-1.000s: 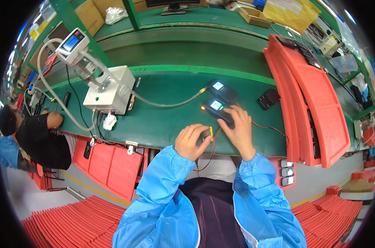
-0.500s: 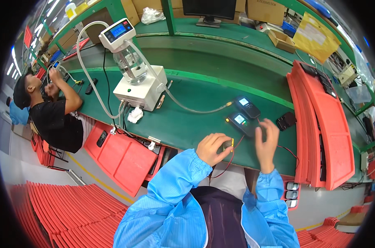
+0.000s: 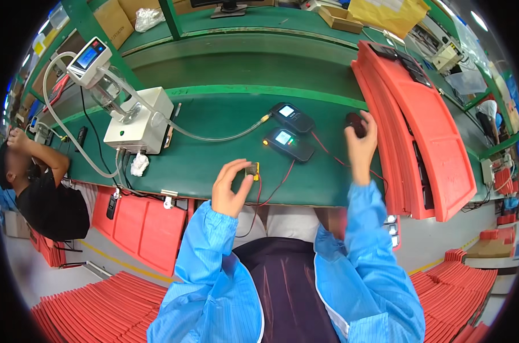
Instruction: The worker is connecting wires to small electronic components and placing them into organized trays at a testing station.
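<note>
My left hand [image 3: 228,187] pinches a small dark block with a yellow edge [image 3: 252,170] near the front of the green bench; a red wire runs beside it. My right hand [image 3: 362,150] has its fingers curled round a dark object [image 3: 355,124] beside the red trays; most of it is hidden, so its kind is unclear. Between my hands lie two black handheld meters with lit screens, an upper meter [image 3: 298,121] and a lower meter [image 3: 296,150] showing an orange light. A clear tube [image 3: 214,139] with a brass tip reaches the upper meter. Red wires trail from both meters.
A white box unit [image 3: 139,123] with a glass jar and a screen head [image 3: 89,60] stands at the left. Red trays [image 3: 428,137] are stacked on the right, with black devices on top. A person in black [image 3: 53,200] sits at far left. A green shelf [image 3: 259,34] runs behind.
My right hand has moved right, from beside the meters to the dark object, and closed round it. My left hand still pinches the block. The whole view has shifted.
</note>
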Tool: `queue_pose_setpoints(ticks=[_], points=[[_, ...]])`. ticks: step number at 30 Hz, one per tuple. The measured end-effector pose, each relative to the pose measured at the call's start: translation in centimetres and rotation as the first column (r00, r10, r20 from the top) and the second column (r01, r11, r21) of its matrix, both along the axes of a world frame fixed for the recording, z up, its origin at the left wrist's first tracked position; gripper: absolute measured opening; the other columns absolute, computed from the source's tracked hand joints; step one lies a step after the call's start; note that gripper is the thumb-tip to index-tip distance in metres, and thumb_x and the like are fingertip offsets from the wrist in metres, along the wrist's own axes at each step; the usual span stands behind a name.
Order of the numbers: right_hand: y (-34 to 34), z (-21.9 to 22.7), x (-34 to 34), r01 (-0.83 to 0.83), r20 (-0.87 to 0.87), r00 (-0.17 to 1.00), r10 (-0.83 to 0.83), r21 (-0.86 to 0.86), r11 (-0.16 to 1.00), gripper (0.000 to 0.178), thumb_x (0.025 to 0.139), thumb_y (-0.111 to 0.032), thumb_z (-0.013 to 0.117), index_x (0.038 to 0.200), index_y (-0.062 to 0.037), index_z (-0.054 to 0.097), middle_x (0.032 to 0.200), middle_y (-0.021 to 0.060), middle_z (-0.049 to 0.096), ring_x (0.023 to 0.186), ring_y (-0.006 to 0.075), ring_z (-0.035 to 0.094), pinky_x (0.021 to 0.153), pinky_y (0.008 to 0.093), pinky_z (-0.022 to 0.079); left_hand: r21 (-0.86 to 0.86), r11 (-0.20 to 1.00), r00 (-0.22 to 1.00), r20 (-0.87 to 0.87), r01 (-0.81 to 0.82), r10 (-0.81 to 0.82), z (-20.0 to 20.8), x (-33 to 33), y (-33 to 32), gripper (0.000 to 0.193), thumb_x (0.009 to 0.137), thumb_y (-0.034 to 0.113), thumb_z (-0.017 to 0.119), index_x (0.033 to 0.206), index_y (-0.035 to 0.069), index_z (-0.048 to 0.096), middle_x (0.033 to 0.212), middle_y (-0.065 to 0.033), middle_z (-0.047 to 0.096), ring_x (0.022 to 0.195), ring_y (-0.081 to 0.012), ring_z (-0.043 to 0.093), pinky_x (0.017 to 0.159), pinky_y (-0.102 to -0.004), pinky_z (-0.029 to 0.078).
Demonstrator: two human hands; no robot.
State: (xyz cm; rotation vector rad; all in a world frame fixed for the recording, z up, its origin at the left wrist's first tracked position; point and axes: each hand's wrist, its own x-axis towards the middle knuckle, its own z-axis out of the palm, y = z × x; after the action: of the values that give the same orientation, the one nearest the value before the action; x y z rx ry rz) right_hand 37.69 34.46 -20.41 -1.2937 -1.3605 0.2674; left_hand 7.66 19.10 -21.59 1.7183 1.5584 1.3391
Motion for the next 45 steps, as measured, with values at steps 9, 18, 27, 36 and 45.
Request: queue_pose_setpoints(ticks=[9, 18, 27, 36, 45], points=[[-14.3, 3.6, -13.4, -0.813, 0.072, 0.581, 0.810, 0.102, 0.574, 0.040, 0.076, -0.007, 0.068, 0.116, -0.0013, 0.062, 0.131, 0.0182, 0.057, 0.125, 0.0365, 0.051, 0.105, 0.0464, 0.041, -0.048, 0.991, 0.208, 0.978, 0.128, 0.021, 2.8, 5.7, -2.6, 0.066, 0.101, 0.057, 0.029, 0.134, 0.004, 0.048, 0.128, -0.0148, 0.058, 0.116, -0.0309, 0.056, 0.101, -0.0432, 0.044], [-11.0, 1.2, -14.4, -0.532, 0.498, 0.702, 0.509, -0.110, 0.840, 0.033, 0.077, -0.014, 0.075, 0.108, -0.0055, 0.067, 0.108, 0.0090, 0.067, 0.095, 0.0273, 0.060, 0.077, 0.0374, 0.048, 0.181, 0.966, -0.121, 0.980, 0.186, -0.160, -0.8, -3.3, -4.0, 0.059, 0.101, 0.056, 0.034, 0.132, 0.008, 0.048, 0.117, -0.0124, 0.060, 0.099, -0.0287, 0.063, 0.078, -0.0431, 0.056], [-15.3, 2.9, -14.2, -0.906, 0.158, 0.394, 0.906, -0.100, 0.411, 0.031, 0.079, -0.015, 0.075, 0.107, -0.0066, 0.067, 0.112, 0.0082, 0.065, 0.110, 0.0284, 0.057, 0.092, 0.0436, 0.047, -0.149, 0.961, 0.091, 0.987, 0.232, 0.131, 1.1, -4.0, -7.2, 0.052, 0.101, 0.052, 0.038, 0.131, 0.011, 0.048, 0.114, -0.0106, 0.060, 0.097, -0.0259, 0.062, 0.080, -0.0427, 0.055], [-20.8, 4.4, -9.7, -0.953, 0.462, 0.167, 0.871, -0.152, 0.264, 0.034, 0.083, -0.026, 0.071, 0.111, -0.0094, 0.062, 0.135, 0.0112, 0.053, 0.132, 0.0338, 0.044, 0.105, 0.0449, 0.042, 0.403, 0.914, 0.600, 0.720, 0.049, -0.349, -5.7, 6.5, -12.6, 0.056, 0.102, 0.052, 0.036, 0.144, 0.015, 0.040, 0.140, -0.0094, 0.050, 0.127, -0.0233, 0.051, 0.106, -0.0371, 0.044], [-19.6, 2.9, -6.8, -0.942, 0.419, 0.028, 0.908, -0.294, 0.165, 0.037, 0.085, -0.029, 0.070, 0.112, -0.0074, 0.060, 0.140, 0.0134, 0.050, 0.132, 0.0307, 0.045, 0.103, 0.0414, 0.046, -0.628, 0.135, 0.503, 0.718, 0.766, 0.481, 1.7, 4.3, -7.5, 0.057, 0.101, 0.052, 0.039, 0.144, 0.015, 0.041, 0.141, -0.0114, 0.049, 0.123, -0.0225, 0.054, 0.103, -0.0382, 0.046]])
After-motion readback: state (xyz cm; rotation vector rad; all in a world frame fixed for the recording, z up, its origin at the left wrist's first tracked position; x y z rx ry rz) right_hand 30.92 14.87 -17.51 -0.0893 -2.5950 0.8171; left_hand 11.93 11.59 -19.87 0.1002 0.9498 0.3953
